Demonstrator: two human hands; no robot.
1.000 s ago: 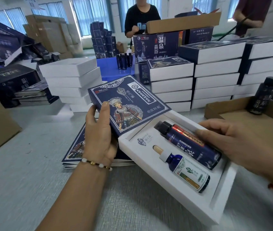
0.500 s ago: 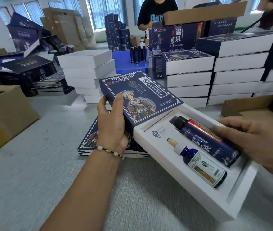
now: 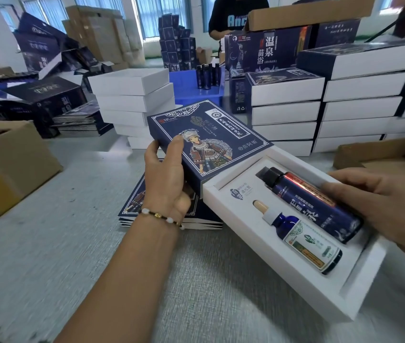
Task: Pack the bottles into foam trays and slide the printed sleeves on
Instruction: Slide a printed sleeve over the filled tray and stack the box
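Observation:
A white foam tray [image 3: 303, 290] lies slanted in front of me with two bottles in its recesses. The tall dark blue bottle [image 3: 312, 206] sits in the far slot and the small blue dropper bottle [image 3: 303, 238] in the near one. A navy printed sleeve [image 3: 208, 139] with a costumed figure covers the tray's far left end. My left hand [image 3: 165, 177] grips the sleeve's left edge, thumb on top. My right hand [image 3: 384, 206] holds the tray's right side, fingers resting by the tall bottle.
A stack of flat sleeves [image 3: 171, 219] lies under my left hand. White boxes [image 3: 134, 100] and sleeved boxes [image 3: 288, 107] are piled behind. Cardboard cartons stand at left [image 3: 5, 167] and right [image 3: 369, 154]. A person [image 3: 236, 16] stands at the far side by a blue crate [image 3: 191, 87].
The view has shifted, so everything sits further right in the frame. Both hands keep their hold; the sleeve still covers only the tray's far end.

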